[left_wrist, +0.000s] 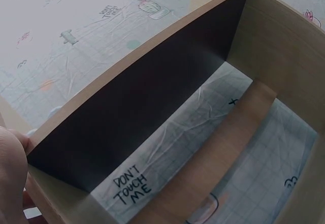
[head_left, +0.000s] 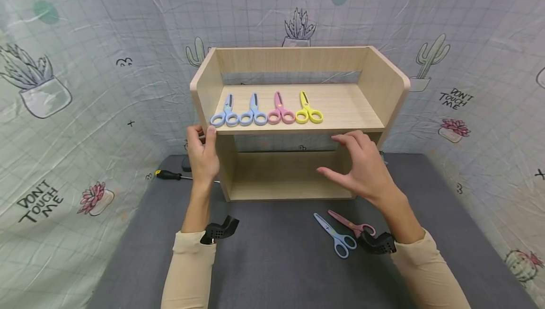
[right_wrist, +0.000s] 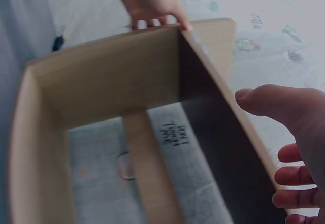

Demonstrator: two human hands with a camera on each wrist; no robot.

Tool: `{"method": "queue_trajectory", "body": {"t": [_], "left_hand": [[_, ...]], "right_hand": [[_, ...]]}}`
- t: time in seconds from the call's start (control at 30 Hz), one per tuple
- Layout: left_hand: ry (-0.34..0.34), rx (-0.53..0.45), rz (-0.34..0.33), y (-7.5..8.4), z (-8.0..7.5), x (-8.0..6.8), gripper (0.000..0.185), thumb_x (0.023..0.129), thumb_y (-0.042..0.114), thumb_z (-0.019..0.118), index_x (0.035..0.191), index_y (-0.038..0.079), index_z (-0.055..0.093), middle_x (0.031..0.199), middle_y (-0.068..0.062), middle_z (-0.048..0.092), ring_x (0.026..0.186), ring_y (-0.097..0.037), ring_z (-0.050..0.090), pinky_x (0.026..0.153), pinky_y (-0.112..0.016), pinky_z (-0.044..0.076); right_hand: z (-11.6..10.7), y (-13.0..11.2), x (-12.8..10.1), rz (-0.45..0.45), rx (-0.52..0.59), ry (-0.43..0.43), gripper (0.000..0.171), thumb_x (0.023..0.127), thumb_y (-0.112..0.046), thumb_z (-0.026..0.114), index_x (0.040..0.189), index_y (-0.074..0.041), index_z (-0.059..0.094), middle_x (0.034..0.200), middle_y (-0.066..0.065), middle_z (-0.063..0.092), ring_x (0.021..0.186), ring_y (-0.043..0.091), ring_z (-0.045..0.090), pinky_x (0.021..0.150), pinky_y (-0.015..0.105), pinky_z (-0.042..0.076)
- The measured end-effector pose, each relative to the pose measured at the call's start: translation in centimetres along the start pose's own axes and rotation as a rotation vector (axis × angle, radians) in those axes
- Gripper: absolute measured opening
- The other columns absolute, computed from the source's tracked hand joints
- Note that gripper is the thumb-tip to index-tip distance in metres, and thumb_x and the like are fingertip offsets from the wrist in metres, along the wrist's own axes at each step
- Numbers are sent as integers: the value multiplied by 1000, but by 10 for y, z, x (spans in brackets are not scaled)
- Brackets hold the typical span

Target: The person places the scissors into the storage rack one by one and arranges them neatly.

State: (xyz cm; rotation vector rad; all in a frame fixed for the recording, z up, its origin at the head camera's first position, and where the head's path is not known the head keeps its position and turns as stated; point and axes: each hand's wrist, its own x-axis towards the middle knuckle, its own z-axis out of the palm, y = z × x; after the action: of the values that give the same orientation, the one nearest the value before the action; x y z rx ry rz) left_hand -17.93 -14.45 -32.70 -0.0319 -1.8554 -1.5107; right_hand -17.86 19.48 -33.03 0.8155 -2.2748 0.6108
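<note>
A pale wooden two-tier shelf (head_left: 294, 176) stands in front of me. My left hand (head_left: 203, 157) holds its left side, the thumb at the front left corner of the upper board and the fingers round the outside. My right hand (head_left: 362, 167) hovers before the right side, thumb and fingers spread apart with nothing between them; the right wrist view shows its thumb off the board edge. Along the upper board lie light blue scissors (head_left: 229, 102), more light blue scissors (head_left: 254, 102), pink scissors (head_left: 278, 101) and yellow scissors (head_left: 304, 102), side by side, handles forward.
On the grey tabletop (head_left: 272, 266), light blue scissors (head_left: 325, 225) and pink scissors (head_left: 342, 220) lie below my right hand. A screwdriver (head_left: 169, 175) with a black and yellow handle lies left of the shelf, partly behind my left wrist. A printed cloth (head_left: 255, 11) hangs behind.
</note>
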Motion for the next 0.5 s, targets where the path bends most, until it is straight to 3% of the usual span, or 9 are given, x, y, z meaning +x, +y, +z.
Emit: {"method": "queue_trajectory", "body": {"t": [0.5], "left_hand": [[3, 14, -5, 1, 1, 0, 35, 103, 14, 49, 122, -14, 46, 119, -32, 47, 91, -21, 46, 82, -31, 36]], "right_hand": [[25, 7, -83, 33, 31, -154, 72, 70, -42, 87, 126, -4, 62, 120, 9, 59, 109, 25, 55, 89, 48, 43]]}}
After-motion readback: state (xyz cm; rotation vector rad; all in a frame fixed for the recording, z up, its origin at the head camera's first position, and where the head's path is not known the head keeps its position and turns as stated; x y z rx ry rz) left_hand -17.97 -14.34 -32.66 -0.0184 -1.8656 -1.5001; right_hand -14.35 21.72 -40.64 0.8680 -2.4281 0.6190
